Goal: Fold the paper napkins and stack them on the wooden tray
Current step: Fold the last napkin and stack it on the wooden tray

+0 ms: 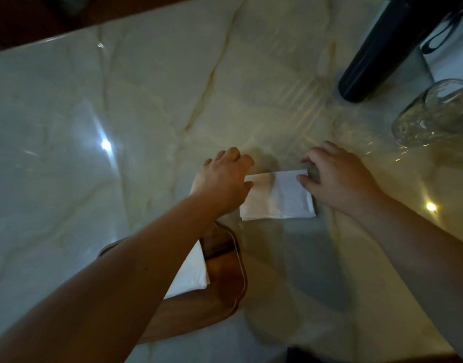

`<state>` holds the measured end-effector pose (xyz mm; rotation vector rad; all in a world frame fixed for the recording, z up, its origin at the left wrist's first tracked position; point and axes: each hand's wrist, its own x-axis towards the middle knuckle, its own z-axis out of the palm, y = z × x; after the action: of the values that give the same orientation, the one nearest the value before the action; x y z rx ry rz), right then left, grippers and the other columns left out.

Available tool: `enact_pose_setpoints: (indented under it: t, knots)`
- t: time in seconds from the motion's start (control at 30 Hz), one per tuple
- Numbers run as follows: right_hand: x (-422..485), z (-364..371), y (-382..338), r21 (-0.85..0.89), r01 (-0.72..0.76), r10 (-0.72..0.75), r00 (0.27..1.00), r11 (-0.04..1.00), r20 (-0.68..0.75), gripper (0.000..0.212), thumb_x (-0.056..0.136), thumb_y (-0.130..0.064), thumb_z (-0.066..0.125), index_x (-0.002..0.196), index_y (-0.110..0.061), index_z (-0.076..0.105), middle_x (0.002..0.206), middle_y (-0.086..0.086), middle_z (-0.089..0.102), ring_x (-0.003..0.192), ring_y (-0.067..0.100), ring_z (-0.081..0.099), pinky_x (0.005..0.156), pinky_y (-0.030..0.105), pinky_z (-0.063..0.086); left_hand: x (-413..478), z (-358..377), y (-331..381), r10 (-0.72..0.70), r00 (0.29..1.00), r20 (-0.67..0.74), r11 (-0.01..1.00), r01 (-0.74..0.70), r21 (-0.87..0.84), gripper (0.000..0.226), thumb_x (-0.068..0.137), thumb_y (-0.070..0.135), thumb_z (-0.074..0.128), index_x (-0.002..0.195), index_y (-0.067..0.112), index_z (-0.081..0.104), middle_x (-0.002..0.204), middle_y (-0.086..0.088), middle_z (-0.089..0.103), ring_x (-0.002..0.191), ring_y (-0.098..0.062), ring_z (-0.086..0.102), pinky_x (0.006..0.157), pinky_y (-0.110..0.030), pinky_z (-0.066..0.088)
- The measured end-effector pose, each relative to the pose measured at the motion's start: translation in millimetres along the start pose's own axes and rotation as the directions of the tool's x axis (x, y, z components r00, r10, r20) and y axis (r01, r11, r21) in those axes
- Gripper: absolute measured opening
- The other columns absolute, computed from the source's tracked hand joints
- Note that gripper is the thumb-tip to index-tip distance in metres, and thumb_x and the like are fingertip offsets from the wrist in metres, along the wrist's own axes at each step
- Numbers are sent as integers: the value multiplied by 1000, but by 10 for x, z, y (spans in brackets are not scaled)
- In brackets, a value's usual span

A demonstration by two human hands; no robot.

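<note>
A white paper napkin (276, 199) lies on the marble table between my two hands, its far edge lifted. My left hand (221, 179) pinches the napkin's far left edge with thumb and fingers. My right hand (335, 176) pinches the far right corner between thumb and forefinger. Below my left forearm sits the wooden tray (225, 279), with a folded white napkin (191, 273) on it, partly hidden by the arm.
A dark cylindrical bottle (374, 56) stands at the far right. A clear glass jar (434, 113) stands just in front of it near the right edge. The marble table (120, 127) stretches to the left, with its dark far edge at the top.
</note>
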<state>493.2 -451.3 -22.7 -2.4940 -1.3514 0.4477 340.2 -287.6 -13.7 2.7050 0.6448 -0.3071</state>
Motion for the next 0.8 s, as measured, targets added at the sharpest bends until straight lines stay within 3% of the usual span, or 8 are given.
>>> enact_pose_setpoints:
  t: [0.2, 0.33, 0.5, 0.7, 0.8]
  knots:
    - [-53, 46, -28, 73, -27, 28, 1000, 997, -15, 8, 76, -22, 66, 78, -17, 61, 89, 5, 60, 82, 30, 60, 67, 36, 45, 6, -5, 93, -62, 997, 38, 998, 63, -21, 14, 89, 24, 53, 102, 24, 59, 111, -4, 53, 106, -22, 48, 90, -38, 41]
    - [-158, -69, -92, 265, -76, 87, 996, 961, -30, 7, 76, -18, 69, 80, -16, 63, 78, 1, 68, 74, 23, 64, 64, 30, 46, -145, -103, 114, -133, 990, 37, 965, 138, -224, 12, 90, 22, 53, 99, 20, 61, 102, -2, 64, 96, -20, 57, 82, -33, 48]
    - [-272, -298, -310, 498, -116, 137, 991, 859, -7, 7, 78, -18, 70, 77, -21, 64, 72, -6, 67, 69, 13, 63, 63, 26, 48, -462, -358, 70, -247, 967, 63, 758, 234, -609, 7, 86, 20, 63, 89, 25, 60, 91, 7, 65, 86, -12, 63, 73, -27, 53]
    - [-398, -327, -827, 667, -112, 128, 991, 737, 25, 20, 78, -10, 72, 72, -26, 61, 71, -6, 66, 62, 13, 65, 63, 26, 49, -1039, -502, -272, -382, 922, 65, 527, 275, -804, 15, 82, 11, 67, 79, 25, 62, 85, 7, 66, 64, -9, 66, 57, -32, 60]
    - [-471, -167, -1184, 701, -135, 102, 991, 700, 89, 22, 78, -8, 72, 71, -25, 61, 72, -6, 66, 60, 15, 67, 61, 32, 51, -1393, -493, -550, -411, 911, 42, 508, 268, -819, 22, 81, 7, 69, 75, 26, 62, 83, 4, 65, 61, -13, 66, 56, -30, 59]
